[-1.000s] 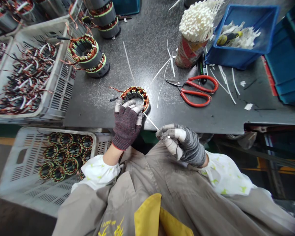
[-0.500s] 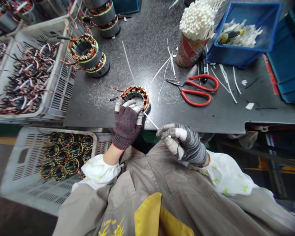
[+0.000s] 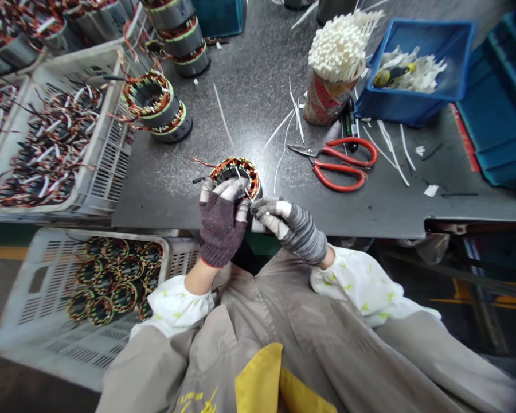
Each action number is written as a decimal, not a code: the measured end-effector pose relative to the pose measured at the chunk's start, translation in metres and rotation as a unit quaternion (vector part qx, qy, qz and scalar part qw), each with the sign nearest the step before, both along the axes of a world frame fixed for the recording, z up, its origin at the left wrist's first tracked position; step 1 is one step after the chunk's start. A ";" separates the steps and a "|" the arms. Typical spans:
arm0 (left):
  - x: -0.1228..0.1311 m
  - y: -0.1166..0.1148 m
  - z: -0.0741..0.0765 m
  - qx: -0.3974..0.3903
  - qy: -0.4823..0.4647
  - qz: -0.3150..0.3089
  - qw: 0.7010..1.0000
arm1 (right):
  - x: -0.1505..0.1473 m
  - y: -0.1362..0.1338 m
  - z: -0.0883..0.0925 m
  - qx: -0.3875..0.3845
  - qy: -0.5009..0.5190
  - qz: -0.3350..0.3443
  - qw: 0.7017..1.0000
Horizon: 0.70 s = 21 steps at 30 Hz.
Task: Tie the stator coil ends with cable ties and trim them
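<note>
A copper-wound motor stator (image 3: 236, 172) with orange and green binding stands at the table's near edge. My left hand (image 3: 221, 221), in a dark maroon fingerless glove with taped fingertips, grips its near side. My right hand (image 3: 288, 223), in a grey striped glove, pinches a white cable tie (image 3: 242, 184) against the stator. The tie's tip reaches into the windings, and my fingers hide most of its length. A black lead (image 3: 198, 180) sticks out to the left of the stator.
Red-handled scissors (image 3: 335, 163) and loose white tie offcuts lie on the dark table (image 3: 249, 86). Behind them stand a can of white cable ties (image 3: 331, 100) and a blue bin (image 3: 413, 97). White crates of stators (image 3: 98, 166) sit to the left and below the table edge.
My right hand has moved left to the stator, carrying the cable tie into the windings. My left hand still holds the stator. The view has shifted slightly.
</note>
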<state>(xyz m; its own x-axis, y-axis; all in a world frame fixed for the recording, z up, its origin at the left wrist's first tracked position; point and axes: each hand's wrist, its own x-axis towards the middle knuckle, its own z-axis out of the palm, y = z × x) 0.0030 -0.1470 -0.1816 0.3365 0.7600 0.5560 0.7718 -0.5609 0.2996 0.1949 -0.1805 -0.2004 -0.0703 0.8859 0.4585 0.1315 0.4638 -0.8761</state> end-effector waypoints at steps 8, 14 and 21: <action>0.008 0.000 0.002 0.016 -0.076 -0.009 0.997 | -0.007 0.024 0.009 -0.255 0.134 0.017 0.958; 0.004 -0.001 0.003 0.010 -0.023 0.005 1.000 | -0.004 0.029 0.007 -0.190 0.052 0.025 0.980; 0.000 -0.004 0.007 0.011 0.023 0.006 1.000 | -0.004 0.037 -0.002 -0.108 0.015 0.018 0.994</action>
